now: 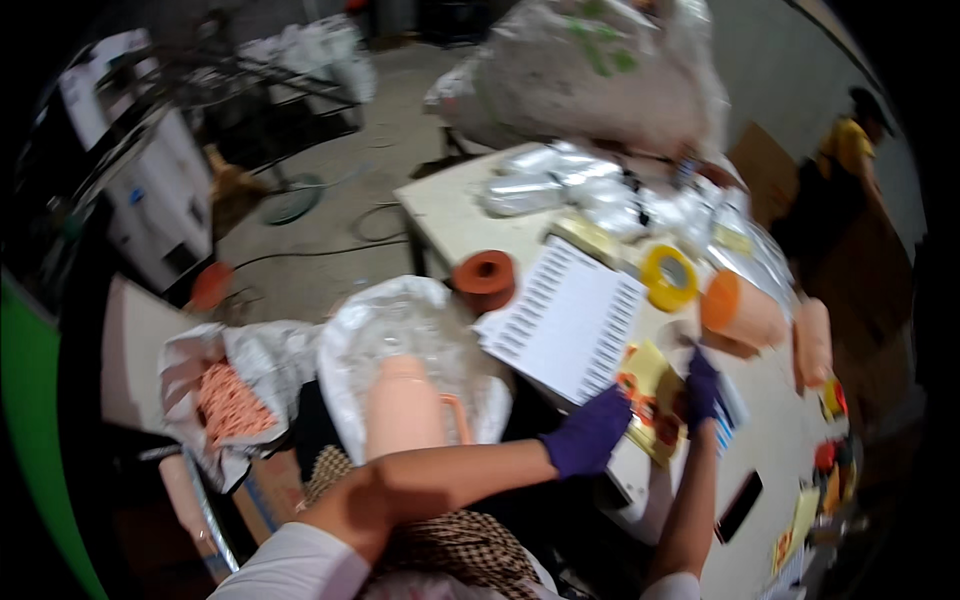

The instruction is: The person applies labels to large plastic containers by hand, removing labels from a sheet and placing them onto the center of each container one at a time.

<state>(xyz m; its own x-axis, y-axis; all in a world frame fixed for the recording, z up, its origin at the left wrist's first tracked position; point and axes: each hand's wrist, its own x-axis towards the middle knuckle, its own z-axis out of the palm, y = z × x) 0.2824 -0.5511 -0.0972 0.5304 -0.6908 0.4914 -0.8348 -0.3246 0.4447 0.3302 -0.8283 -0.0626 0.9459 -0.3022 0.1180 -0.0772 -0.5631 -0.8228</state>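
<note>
Both my hands wear purple gloves and meet at a yellow sheet (652,375) with red and orange printed patches, over the near part of the table. My left hand (590,433) closes its fingers on the sheet's left edge. At the right edge, my right hand (701,388) is closed on the same sheet; motion blurs its fingertips. Under my left forearm a peach-coloured plastic jug (402,405) with a side handle stands upright against me, its lower part hidden. Left of the hands lies a white printed sheet (570,320) with rows of dark marks.
Brown-red tape (485,275), yellow tape (668,277) and peach containers (750,312) stand on the table (450,195). A phone (739,507) lies at right. A white sack (345,310) of clear plastic pieces and a bag of peach pellets (232,402) are at left. A person (850,150) is far right.
</note>
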